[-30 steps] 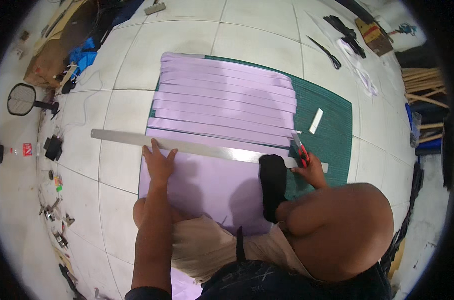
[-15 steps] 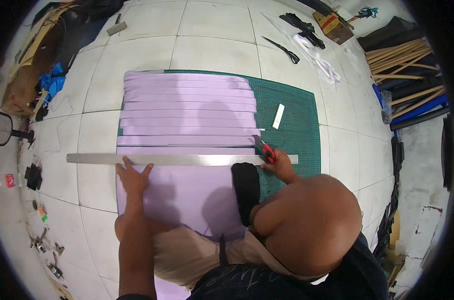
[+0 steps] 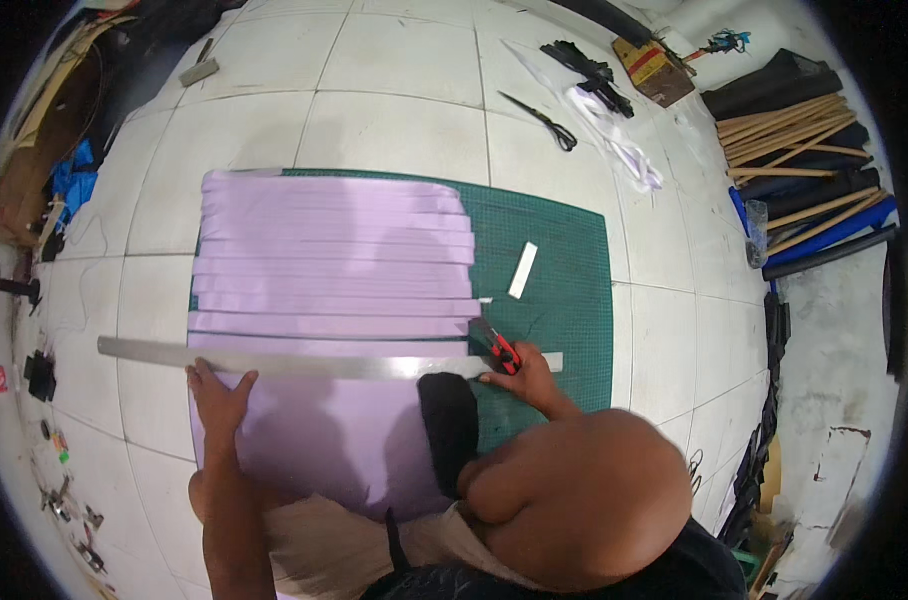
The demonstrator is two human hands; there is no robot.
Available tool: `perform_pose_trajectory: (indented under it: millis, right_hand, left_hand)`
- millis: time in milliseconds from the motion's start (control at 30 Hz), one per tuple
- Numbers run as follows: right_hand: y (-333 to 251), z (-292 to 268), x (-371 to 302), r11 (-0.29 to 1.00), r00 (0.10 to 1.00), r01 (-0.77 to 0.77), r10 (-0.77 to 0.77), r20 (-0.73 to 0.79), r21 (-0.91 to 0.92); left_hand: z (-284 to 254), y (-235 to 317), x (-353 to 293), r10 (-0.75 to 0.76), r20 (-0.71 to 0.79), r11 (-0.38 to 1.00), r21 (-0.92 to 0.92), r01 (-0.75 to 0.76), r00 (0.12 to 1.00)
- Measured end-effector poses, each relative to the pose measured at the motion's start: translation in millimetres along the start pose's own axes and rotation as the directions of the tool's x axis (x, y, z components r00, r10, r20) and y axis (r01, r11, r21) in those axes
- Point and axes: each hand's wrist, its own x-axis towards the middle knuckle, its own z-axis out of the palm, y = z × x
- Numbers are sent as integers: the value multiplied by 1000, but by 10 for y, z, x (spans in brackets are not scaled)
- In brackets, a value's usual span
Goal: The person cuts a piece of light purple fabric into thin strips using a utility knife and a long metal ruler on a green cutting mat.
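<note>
A long metal ruler (image 3: pixel 294 363) lies crosswise over lilac fabric (image 3: pixel 314 430). My left hand (image 3: pixel 220 398) is spread at the ruler's near edge, its fingertips touching the metal. In my right hand (image 3: pixel 534 382) is a red and black utility knife (image 3: pixel 501 350), its tip at the right edge of the fabric, just beyond the ruler. Past the ruler, the same fabric lies in several parallel strips (image 3: pixel 334 265). My foot in a black sock (image 3: pixel 449 425) rests on the fabric, its toe end against the ruler. A green cutting mat (image 3: pixel 564 320) lies underneath.
A white bar (image 3: pixel 523 270) lies on the mat. Black scissors (image 3: pixel 546 122) and black and white cloth (image 3: pixel 614 130) are on the tiled floor beyond. Wooden sticks (image 3: pixel 784 135) and dark rolls line the right wall; my bent knee (image 3: pixel 594 490) is near my right arm.
The whole view has shifted, so the mat and hands appear lower and farther left. Both hands keep nearly the same places along the ruler, and the knife stays in the right hand.
</note>
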Motion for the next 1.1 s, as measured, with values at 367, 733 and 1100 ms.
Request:
perform_pose_trajectory:
  millis: [367, 733, 1100]
  right_hand:
    - [316, -693, 1488, 948, 890, -147, 251, -380, 282]
    - [4, -817, 1267, 796, 958, -191, 279, -68, 574]
    - [-457, -299, 1048, 848, 965, -237, 149, 217, 473]
  left_hand:
    - [74, -57, 50, 36, -27, 999, 42, -35, 999]
    - [114, -146, 64, 60, -40, 997, 43, -59, 997]
    - [83, -29, 35, 30, -17, 998, 54, -29, 999]
